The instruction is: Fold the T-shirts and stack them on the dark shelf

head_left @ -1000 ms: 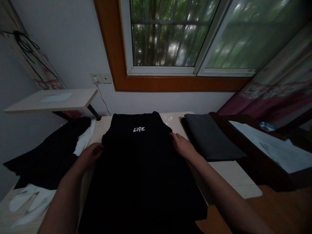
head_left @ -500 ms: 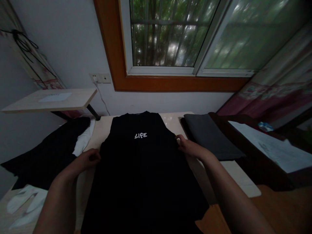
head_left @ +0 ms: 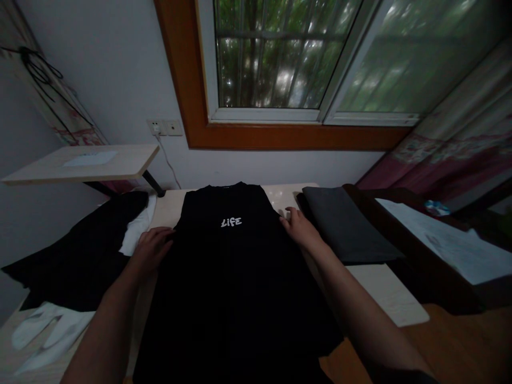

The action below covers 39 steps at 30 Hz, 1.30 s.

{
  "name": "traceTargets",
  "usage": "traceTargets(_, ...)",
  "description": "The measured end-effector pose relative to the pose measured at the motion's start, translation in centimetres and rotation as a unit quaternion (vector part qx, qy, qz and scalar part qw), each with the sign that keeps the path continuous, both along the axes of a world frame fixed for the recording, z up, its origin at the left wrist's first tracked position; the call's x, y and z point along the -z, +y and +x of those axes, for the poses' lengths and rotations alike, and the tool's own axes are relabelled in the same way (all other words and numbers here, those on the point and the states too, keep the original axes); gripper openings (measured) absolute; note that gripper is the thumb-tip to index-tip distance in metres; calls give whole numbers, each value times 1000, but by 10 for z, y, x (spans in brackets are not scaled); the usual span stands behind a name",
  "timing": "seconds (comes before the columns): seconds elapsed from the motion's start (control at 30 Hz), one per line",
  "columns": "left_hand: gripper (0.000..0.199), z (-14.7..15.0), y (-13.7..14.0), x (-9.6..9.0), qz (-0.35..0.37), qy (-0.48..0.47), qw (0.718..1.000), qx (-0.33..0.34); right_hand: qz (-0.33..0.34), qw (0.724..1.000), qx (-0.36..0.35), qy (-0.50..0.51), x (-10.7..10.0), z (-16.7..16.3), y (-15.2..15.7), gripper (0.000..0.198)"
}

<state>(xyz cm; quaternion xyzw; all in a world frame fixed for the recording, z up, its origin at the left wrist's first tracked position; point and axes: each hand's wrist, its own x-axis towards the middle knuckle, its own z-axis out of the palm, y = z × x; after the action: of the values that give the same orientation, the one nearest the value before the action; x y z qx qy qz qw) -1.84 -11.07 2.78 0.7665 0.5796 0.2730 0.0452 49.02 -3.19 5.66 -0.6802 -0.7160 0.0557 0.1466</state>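
A black shirt [head_left: 236, 272] lies flat and spread out in front of me, its neckline toward the wall and small white lettering on its upper part. Against its left edge, near the shoulder, rests my left hand [head_left: 154, 248], fingers slightly bent and apart. My right hand [head_left: 300, 226] is at the opposite edge, with its fingers parted and their tips touching or very near the cloth. Neither hand shows a fold of fabric gripped in it.
Crumpled black clothing [head_left: 84, 250] and white cloth [head_left: 138, 229] lie at the left, partly under a small raised shelf [head_left: 132, 165]. A folded dark grey cloth [head_left: 352, 226] is on the right of the table [head_left: 388, 293]. Farther right is a printed sheet [head_left: 444, 240].
Both hands have moved up along the shirt's sides toward the shoulders, and the fingers have loosened from the edges. The shirt's right upper edge has shifted slightly inward.
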Motion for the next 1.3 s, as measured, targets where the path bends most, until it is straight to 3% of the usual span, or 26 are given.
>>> traceTargets(0.17, 36, 9, 3, 3, 14, 77, 996, 48, 34, 998, 18, -59, 9, -12, 11, 43)
traceTargets(0.4, 27, 12, 0, -4, 2, 97, 994, 49, -31, 999, 15, -10, 17, -3, 20, 34)
traceTargets(0.63, 25, 20, -4, -15, 10, 88, 995, 51, -108, 992, 25, 57, 9, 9, 21, 22)
traceTargets(0.83, 28, 42, 1, -31, -8, 38, 999, 31, -65, 976, 18, 208, -1, -1, 16, 18)
traceTargets(0.97, 33, 80, 13, -53, -91, -47, 994, 50, -44, 949, -41, 311, -11, -22, 7, 20)
traceTargets(1.1, 34, 126, 41, -62, -190, -169, 963, 90, -21, 933, -102, 343, -16, -50, -3, 23)
traceTargets(1.23, 54, 175, 82, -50, -300, -376, 874, 69, 3, 934, -176, 310, -15, -77, -14, 19)
traceTargets(1.3, 69, 195, 100, -43, -315, -428, 846, 39, 10, 932, -210, 294, -15, -87, -19, 20)
